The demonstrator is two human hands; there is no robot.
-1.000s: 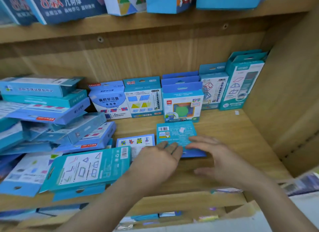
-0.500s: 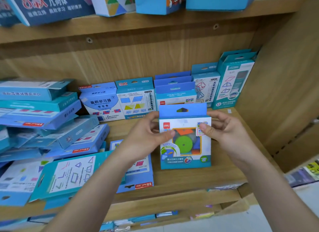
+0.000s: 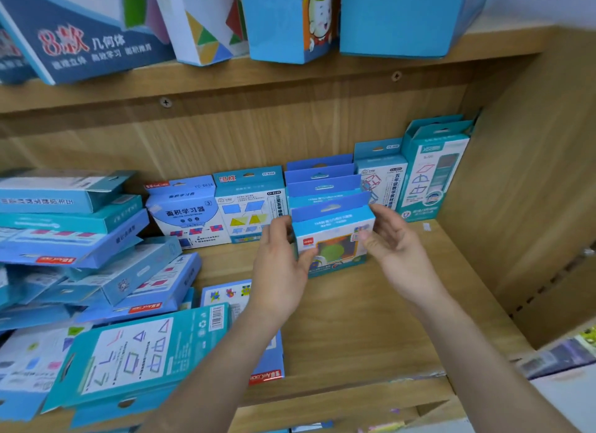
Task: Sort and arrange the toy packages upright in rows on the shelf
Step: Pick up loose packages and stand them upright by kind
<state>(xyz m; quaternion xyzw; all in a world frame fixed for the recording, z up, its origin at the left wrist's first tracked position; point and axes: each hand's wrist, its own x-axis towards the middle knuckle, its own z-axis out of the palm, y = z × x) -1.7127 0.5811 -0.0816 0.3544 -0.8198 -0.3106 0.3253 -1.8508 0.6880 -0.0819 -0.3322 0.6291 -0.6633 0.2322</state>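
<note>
Two pinching grips, left hand (image 3: 283, 265) on one side edge and right hand (image 3: 396, 248) on the other, hold the blue toy package (image 3: 335, 236) upright at the shelf (image 3: 371, 319) just before its matching packages (image 3: 322, 187), likely to square it into that row.

- Far centre of wooden shelf (image 3: 371, 319): blue cardboard toy package (image 3: 335, 236), upright, nearest in its row.
- Left: heap of flat blue cardboard boxes (image 3: 80, 239).

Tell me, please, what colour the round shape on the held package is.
Green: the round shape on the blue toy package, best seen in the head view.
</note>
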